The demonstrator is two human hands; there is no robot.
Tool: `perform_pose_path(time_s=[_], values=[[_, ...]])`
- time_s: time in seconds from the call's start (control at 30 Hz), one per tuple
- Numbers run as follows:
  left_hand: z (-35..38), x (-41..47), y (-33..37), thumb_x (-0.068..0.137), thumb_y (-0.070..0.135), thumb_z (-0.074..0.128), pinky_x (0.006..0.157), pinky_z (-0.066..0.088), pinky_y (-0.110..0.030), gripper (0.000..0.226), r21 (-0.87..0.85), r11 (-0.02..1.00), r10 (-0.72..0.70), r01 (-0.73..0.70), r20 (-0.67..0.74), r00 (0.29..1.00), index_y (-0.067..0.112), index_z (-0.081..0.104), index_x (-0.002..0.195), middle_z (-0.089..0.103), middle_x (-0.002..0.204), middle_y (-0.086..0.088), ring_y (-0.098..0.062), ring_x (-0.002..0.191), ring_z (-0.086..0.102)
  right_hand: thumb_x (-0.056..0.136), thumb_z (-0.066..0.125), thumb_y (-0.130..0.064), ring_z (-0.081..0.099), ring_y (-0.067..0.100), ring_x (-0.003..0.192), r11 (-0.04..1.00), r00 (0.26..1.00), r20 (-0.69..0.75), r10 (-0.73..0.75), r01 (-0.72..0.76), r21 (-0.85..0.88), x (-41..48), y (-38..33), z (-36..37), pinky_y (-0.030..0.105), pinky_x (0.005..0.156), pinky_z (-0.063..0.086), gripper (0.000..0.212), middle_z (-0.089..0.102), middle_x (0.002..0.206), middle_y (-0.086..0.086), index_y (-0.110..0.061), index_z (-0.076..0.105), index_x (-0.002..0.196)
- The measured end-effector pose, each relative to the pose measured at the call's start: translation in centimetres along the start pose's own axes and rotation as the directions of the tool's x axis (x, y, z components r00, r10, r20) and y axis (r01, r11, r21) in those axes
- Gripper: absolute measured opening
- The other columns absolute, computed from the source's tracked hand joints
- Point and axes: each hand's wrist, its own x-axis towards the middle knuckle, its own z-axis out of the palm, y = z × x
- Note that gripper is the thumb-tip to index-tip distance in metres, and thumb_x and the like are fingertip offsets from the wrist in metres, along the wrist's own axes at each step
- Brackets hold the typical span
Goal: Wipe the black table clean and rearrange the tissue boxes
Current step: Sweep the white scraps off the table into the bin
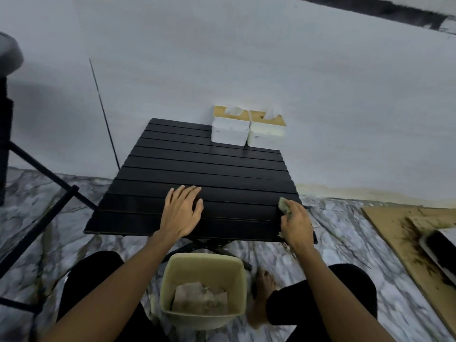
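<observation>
Black slatted table [197, 169] looks mostly clean already. Left hand [181, 211] lies flat on the near slats, fingers straight, holding nothing. Bin [237, 267] below on the floor holds used paper. Two tissue boxes [248, 130] sit touching side by side at the far right corner. Right hand [296, 224] grips a crumpled wipe [283, 204] at the near right edge. Wiping near done; boxes possibly still to arrange.
</observation>
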Motion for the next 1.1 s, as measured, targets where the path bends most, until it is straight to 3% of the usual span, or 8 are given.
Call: perform_pose_path(time_s=[0.1,0.2,0.37,0.57,0.73,0.8,0.9,1.1], values=[[0.4,0.3,0.7,0.093,0.051,0.02,0.119,0.014,-0.043,0.061,-0.001,1.0,0.014,-0.014,0.003,1.0,0.022,0.049,0.139,0.051,0.143,0.001,-0.021,0.141,0.033,0.094,0.055,-0.008,0.052,0.04,0.125,0.998,0.999,-0.025,0.021,-0.022,-0.065,0.8,2.4,-0.6,0.051,0.107,0.043,0.041,0.063,0.131,0.019,-0.004,0.058,0.134],[0.4,0.7,1.0,0.093,0.053,0.017,0.119,0.012,-0.043,0.064,0.001,1.0,0.009,-0.009,0.019,1.0,0.023,0.047,0.14,0.048,0.145,0.002,-0.02,0.142,0.03,0.102,0.052,-0.019,0.046,0.038,0.137,0.996,0.998,0.025,-0.055,0.057,-0.063,0.9,1.4,-0.4,0.046,0.115,0.033,0.038,0.055,0.144,0.018,-0.006,0.056,0.138],[0.0,1.2,0.7,0.092,0.055,0.016,0.119,0.011,-0.043,0.066,0.017,1.0,0.008,-0.008,0.023,1.0,0.024,0.047,0.141,0.047,0.146,0.002,-0.02,0.143,0.029,0.103,0.031,-0.057,0.021,0.032,0.152,0.979,0.981,0.192,-0.04,0.076,-0.187,1.9,0.4,0.8,0.046,0.124,0.02,0.06,0.026,0.165,0.007,-0.026,0.034,0.155],[-0.1,1.3,0.4,0.092,0.052,0.022,0.118,0.014,-0.044,0.062,0.009,1.0,0.001,-0.002,0.045,0.999,0.023,0.045,0.142,0.045,0.148,0.001,-0.021,0.143,0.028,0.092,0.015,-0.075,0.016,0.034,0.153,0.936,0.962,0.264,-0.068,0.154,-0.317,1.5,0.9,0.5,0.049,0.124,0.016,0.078,0.019,0.167,0.005,-0.03,0.035,0.153],[0.1,1.5,0.5,0.098,0.04,0.043,0.117,0.017,-0.042,0.049,-0.019,1.0,0.008,-0.007,0.053,0.999,0.022,0.043,0.143,0.042,0.15,-0.001,-0.021,0.143,0.027,0.097,0.028,-0.069,0.024,0.04,0.149,0.897,0.975,0.199,-0.098,0.173,-0.407,2.0,-0.5,0.3,0.063,0.119,0.007,0.068,0.04,0.158,0.006,-0.025,0.053,0.142],[0.0,1.8,0.7,0.098,0.038,0.046,0.116,0.018,-0.041,0.048,-0.032,0.999,0.006,-0.004,0.047,0.999,0.023,0.043,0.143,0.041,0.15,0.0,-0.02,0.143,0.027,0.096,0.032,-0.064,0.034,0.04,0.144,0.896,0.975,0.166,-0.146,0.202,-0.397,2.5,-1.7,0.5,0.064,0.117,0.015,0.065,0.05,0.149,0.008,-0.02,0.058,0.136],[-0.1,2.5,0.8,0.097,0.037,0.047,0.116,0.018,-0.038,0.049,-0.052,0.999,0.0,0.003,0.051,0.999,0.024,0.042,0.144,0.039,0.151,0.002,-0.017,0.143,0.026,0.093,0.025,-0.064,0.041,0.037,0.137,0.891,0.943,0.228,-0.243,0.31,-0.332,3.7,-3.8,1.6,0.055,0.115,0.031,0.073,0.052,0.147,0.01,-0.016,0.053,0.141],[0.5,5.5,0.8,0.096,0.039,0.048,0.116,0.02,-0.038,0.052,-0.057,0.998,-0.002,0.007,0.076,0.997,0.026,0.038,0.146,0.034,0.154,0.004,-0.016,0.145,0.024,0.093,0.032,-0.066,0.033,0.03,0.144,0.909,0.915,0.295,-0.275,0.348,-0.229,7.2,-8.0,4.3,0.046,0.12,0.026,0.076,0.041,0.155,0.006,-0.019,0.037,0.152]])
